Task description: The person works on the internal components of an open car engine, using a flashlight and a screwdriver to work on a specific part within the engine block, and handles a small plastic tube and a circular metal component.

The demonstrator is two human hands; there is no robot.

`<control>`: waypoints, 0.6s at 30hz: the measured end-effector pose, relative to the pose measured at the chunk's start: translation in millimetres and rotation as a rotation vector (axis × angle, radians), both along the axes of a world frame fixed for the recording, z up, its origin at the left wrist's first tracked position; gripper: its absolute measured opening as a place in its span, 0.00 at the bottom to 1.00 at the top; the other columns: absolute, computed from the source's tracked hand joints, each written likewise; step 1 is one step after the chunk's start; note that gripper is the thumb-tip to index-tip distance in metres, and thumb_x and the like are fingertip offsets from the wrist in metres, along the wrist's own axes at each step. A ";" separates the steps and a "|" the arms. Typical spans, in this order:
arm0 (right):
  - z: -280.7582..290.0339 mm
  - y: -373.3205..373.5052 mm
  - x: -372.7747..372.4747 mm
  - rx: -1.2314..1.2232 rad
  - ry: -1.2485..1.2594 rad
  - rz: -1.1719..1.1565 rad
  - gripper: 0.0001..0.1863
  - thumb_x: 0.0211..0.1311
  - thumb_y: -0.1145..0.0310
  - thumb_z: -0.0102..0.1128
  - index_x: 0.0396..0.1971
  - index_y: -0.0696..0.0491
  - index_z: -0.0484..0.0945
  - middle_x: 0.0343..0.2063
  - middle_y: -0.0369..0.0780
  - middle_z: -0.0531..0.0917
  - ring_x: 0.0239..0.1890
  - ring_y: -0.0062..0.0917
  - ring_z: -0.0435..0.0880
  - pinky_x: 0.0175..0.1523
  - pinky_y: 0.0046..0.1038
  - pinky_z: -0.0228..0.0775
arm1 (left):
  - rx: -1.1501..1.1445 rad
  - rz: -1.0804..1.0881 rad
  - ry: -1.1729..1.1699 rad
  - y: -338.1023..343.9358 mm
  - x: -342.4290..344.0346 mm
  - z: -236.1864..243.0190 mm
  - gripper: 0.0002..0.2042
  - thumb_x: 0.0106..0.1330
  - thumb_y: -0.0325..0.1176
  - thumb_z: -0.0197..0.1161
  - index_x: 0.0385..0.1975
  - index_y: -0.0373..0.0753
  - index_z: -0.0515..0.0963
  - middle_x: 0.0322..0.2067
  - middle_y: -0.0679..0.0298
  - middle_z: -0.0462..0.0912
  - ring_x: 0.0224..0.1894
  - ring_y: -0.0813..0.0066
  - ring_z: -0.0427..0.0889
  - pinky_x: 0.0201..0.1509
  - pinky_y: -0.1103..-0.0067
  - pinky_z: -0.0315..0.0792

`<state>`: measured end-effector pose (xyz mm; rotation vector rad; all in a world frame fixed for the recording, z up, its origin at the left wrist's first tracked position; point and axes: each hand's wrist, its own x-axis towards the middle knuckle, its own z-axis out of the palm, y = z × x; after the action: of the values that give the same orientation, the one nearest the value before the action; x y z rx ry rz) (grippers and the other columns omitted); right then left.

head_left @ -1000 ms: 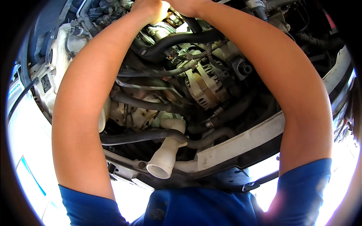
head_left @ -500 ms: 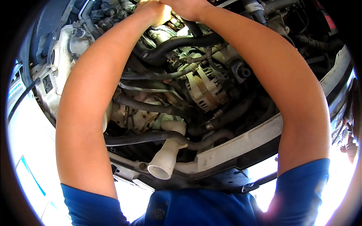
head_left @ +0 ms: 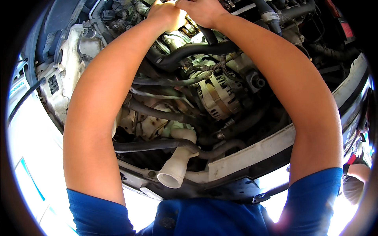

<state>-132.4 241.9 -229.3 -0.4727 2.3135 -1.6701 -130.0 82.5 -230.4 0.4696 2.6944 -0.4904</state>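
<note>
Change since earlier: we are seeing our two hands sitting a little lower in the head view than half a second ago, and the whole engine bay is sliding down with them; the arms are keeping the same reach.
Head view, left hand: our left hand (head_left: 167, 15) is curling into a fist at the top of the bay, knuckles toward us; we cannot tell what is inside the grip.
Head view, right hand: our right hand (head_left: 201, 11) is pressing against the left one, fingers bending down over the same spot; whether it is gripping anything, we cannot tell.
Head view, thing under the hands: a brass-coloured fitting (head_left: 189, 26) is showing just below both hands, above a thick black hose (head_left: 189, 50).
Head view, engine: the ribbed alternator (head_left: 218, 98) is lying between our forearms, well below the hands.
Head view, lower bay: a white open-mouthed filler neck (head_left: 175, 169) is pointing toward us, crossing another black hose (head_left: 145, 144).
Head view, surface: the pale front crossmember (head_left: 252, 155) is running along the bay's near edge, dirty and scuffed.
Head view, room: bright daylight is washing out the ground beyond the white fender (head_left: 59, 90).
</note>
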 end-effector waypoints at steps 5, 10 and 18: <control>-4.2 -2.1 -3.9 -0.026 -0.001 -0.068 0.24 0.52 0.57 0.61 0.41 0.63 0.75 0.37 0.55 0.82 0.43 0.46 0.82 0.48 0.38 0.72 | -0.050 -0.004 -0.264 18.7 -7.4 22.6 0.18 0.63 0.37 0.53 0.54 0.51 0.75 0.54 0.62 0.79 0.60 0.61 0.74 0.63 0.48 0.60; 4.3 3.3 -1.1 0.067 -0.002 -0.054 0.28 0.53 0.49 0.57 0.39 0.61 0.78 0.36 0.51 0.83 0.40 0.42 0.81 0.48 0.36 0.71 | -0.020 0.043 -0.289 21.1 -9.4 35.5 0.16 0.62 0.36 0.53 0.50 0.49 0.77 0.49 0.61 0.81 0.55 0.58 0.76 0.59 0.49 0.61; 1.2 2.7 2.1 -0.083 -0.096 -0.101 0.23 0.56 0.56 0.58 0.39 0.63 0.76 0.30 0.45 0.81 0.33 0.29 0.77 0.44 0.30 0.70 | 0.152 0.119 -0.209 17.5 -8.2 50.2 0.13 0.58 0.29 0.55 0.41 0.41 0.81 0.43 0.58 0.84 0.50 0.57 0.81 0.53 0.62 0.72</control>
<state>-130.3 244.6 -228.1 -0.2898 2.2407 -1.7991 -138.2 100.0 -180.2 0.3760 2.5480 -0.1926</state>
